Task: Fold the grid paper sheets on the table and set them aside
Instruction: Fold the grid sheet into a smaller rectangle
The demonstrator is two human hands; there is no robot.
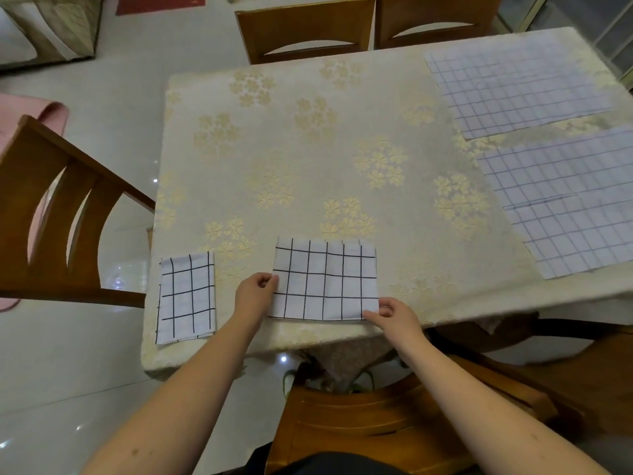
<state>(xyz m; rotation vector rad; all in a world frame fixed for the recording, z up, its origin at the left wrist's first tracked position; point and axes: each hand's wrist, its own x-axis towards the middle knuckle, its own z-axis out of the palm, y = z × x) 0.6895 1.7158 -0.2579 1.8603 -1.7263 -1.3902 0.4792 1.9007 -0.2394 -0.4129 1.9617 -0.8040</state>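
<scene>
White paper ruled in a black grid — a half-folded sheet (325, 281) — lies at the near edge of the counter (308, 159), which is covered in a cream cloth with gold flowers. The left hand (255, 293) pinches its left edge; the right hand (394, 315) pinches its near right corner. A smaller folded sheet (186, 298) lies apart at the near left corner. Two unfolded sheets — one far (513, 87), one nearer (568, 197) — lie flat at the right.
</scene>
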